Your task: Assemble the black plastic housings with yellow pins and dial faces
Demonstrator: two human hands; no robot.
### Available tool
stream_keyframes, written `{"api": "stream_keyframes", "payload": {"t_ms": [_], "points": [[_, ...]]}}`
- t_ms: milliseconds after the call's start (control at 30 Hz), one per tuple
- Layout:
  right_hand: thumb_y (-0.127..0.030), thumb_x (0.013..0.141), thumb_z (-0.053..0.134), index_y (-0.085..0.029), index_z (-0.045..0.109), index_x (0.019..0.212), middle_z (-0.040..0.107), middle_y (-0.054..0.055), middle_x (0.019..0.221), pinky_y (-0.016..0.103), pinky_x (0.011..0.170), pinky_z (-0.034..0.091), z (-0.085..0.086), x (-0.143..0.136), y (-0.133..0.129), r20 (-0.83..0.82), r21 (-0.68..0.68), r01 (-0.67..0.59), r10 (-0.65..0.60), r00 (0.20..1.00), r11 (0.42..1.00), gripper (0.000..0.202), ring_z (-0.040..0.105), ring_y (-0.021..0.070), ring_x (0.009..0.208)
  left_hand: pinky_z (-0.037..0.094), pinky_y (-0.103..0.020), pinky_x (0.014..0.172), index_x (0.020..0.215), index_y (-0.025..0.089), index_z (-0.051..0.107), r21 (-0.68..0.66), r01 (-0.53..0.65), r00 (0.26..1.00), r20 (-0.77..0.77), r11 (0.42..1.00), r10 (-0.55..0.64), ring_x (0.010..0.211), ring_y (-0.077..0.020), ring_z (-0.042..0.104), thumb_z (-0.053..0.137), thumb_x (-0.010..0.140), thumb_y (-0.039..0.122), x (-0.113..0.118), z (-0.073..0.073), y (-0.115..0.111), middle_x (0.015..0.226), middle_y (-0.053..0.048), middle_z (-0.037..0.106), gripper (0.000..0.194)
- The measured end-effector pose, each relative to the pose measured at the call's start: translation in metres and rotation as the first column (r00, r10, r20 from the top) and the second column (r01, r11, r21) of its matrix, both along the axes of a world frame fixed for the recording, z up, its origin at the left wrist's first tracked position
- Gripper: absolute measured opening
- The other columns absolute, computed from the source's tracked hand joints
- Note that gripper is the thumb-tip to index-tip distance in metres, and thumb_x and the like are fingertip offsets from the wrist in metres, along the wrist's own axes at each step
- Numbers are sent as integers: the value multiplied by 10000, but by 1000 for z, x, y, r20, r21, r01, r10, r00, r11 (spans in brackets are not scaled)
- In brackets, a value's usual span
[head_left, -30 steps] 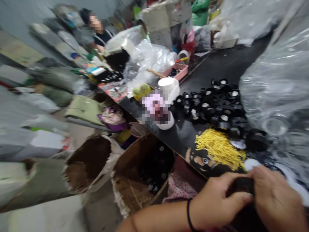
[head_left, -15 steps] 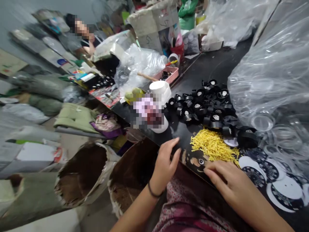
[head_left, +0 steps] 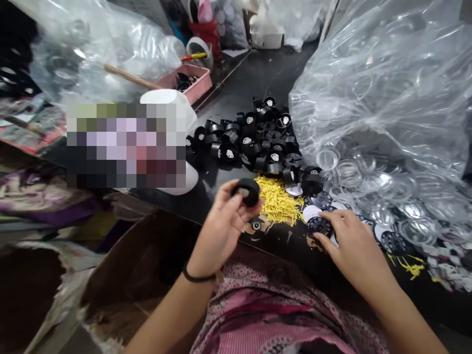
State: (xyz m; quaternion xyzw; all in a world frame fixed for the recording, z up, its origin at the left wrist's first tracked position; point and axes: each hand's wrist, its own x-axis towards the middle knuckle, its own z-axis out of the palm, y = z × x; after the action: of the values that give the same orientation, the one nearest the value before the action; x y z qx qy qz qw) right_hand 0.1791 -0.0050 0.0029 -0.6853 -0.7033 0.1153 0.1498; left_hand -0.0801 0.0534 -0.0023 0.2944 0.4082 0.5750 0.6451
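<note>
From the head view, your left hand (head_left: 221, 226) holds a round black cap (head_left: 246, 191) pinched between thumb and fingers, lifted just above the near edge of the black table (head_left: 258, 78). Your right hand (head_left: 350, 246) lies flat to its right, fingertips pressing a dark patterned disc (head_left: 319, 225); it grips nothing. The disc sits right of the cap, with the yellow sticks (head_left: 277, 201) between them. The heap of black caps (head_left: 258, 142) crowds behind; the clear bag (head_left: 379, 88) walls the right.
</note>
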Motion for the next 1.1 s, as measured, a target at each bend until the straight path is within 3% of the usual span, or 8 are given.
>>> {"api": "stream_keyframes", "payload": {"t_ms": [67,167,300,400,533,600,833,1100], "points": [[-389,813,589,-185,672,1040,625,113,1021,467,837,421,0,3,5,-152,2,47,-47,987,999,316,579,313,967,554,-323,874,1118,286,532,-128,138,978,174,982,-115,938,-173,706,609,890,300,16,4,-27,1106,-50,705,242],[-430,830,590,-215,690,920,665,56,877,377,724,455,1,8,8,-304,-15,121,-120,945,993,253,608,224,769,553,-303,853,1107,242,537,-207,274,925,323,939,-199,902,-168,714,529,945,363,29,3,-51,1122,-123,724,203],[-493,864,586,-232,712,939,701,28,857,317,677,470,5,13,6,-413,-1,216,-197,889,976,300,629,182,731,558,-281,809,1045,190,593,-264,367,881,407,892,-242,836,-159,717,476,968,397,40,1,-58,1095,-143,736,250],[-501,873,576,-215,696,906,699,42,945,297,695,487,7,7,5,-496,21,235,-194,846,972,312,639,170,781,559,-260,777,1152,175,613,-263,430,839,470,864,-274,823,-147,708,464,971,414,56,2,-56,1114,-143,729,335],[-472,888,568,-205,667,969,657,3,743,259,585,479,11,-10,3,-567,-67,186,-190,801,980,295,595,127,605,551,-251,814,1207,181,617,-293,319,880,445,901,-167,900,-141,688,490,965,400,73,2,-52,1136,-114,716,350],[-446,885,580,-211,662,1002,661,3,777,243,564,467,13,-19,3,-588,-79,195,-204,783,978,275,581,116,601,539,-270,879,1176,183,643,-299,240,915,386,923,-113,963,-149,676,521,956,375,76,1,-52,1157,-93,705,317],[-305,871,614,-229,624,937,666,-12,865,229,679,475,21,-43,7,-539,21,83,-59,840,996,101,618,121,761,491,-309,1000,1204,300,662,-228,262,948,240,938,-207,1213,-192,578,591,925,310,77,1,-60,1308,-17,645,288],[-338,872,618,-227,621,854,655,-8,808,257,677,458,29,-42,2,-531,12,136,-109,840,991,113,594,140,734,483,-364,1017,1166,284,691,-224,305,941,223,926,-256,1221,-233,580,617,900,361,79,1,-60,1293,-45,660,287]]}}
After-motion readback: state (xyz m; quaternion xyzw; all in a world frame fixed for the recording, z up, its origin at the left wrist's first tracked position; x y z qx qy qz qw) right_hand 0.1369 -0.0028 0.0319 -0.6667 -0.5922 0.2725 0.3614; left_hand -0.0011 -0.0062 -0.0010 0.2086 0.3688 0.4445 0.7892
